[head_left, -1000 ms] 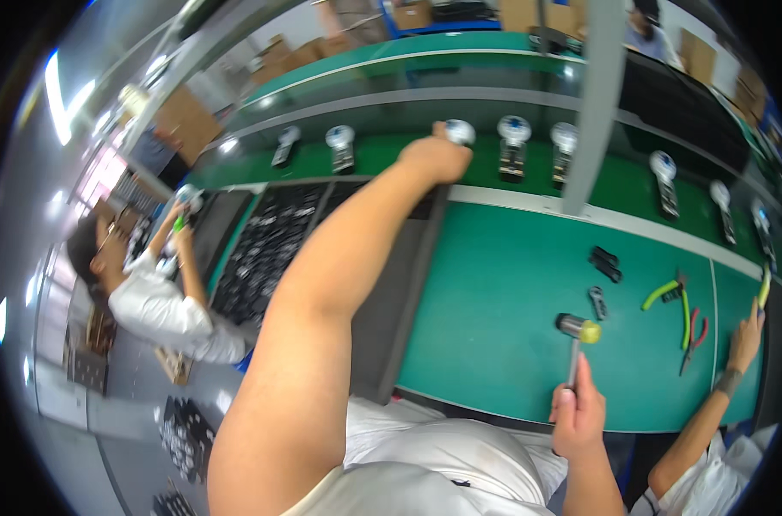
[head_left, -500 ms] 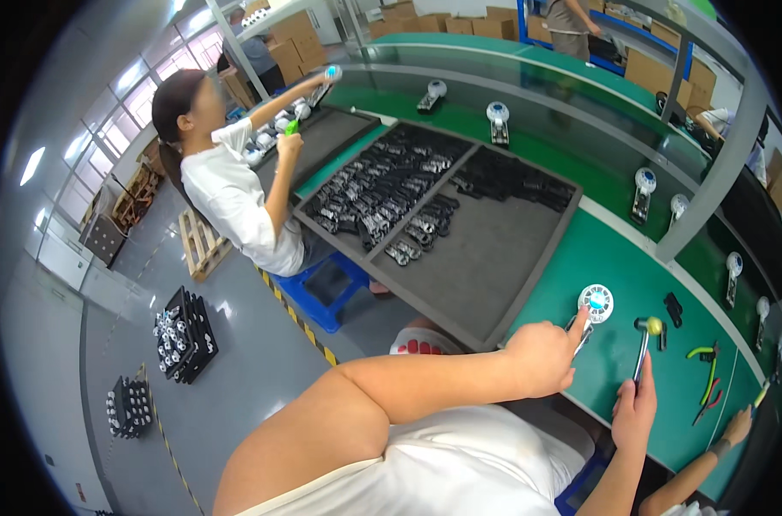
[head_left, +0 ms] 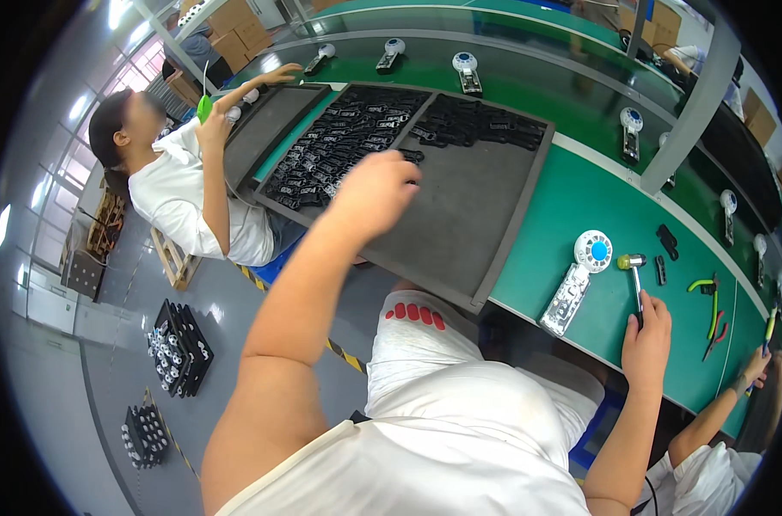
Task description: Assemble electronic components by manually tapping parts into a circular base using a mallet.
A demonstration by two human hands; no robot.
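Note:
My left hand reaches over the divided grey tray, its fingers curled beside black plastic handle parts. A dark edge shows at the fingertips; what they hold is mostly hidden. My right hand grips a small hammer with a yellow-tipped head, resting by the green bench surface. Left of the hammer lies a white handheld fan, its round head with a blue centre pointing away and its handle opened to show the inside parts. Neither hand touches the fan.
Black pieces and green- and red-handled cutters lie right of the hammer. Behind a metal post, a green conveyor carries several fans. A co-worker sits at left; another person's hand is at right.
My left hand has left the fan and swung left over the tray. The fan now lies uncovered. My right hand keeps the hammer, its head turned. The view has shifted; the co-worker's arm moved.

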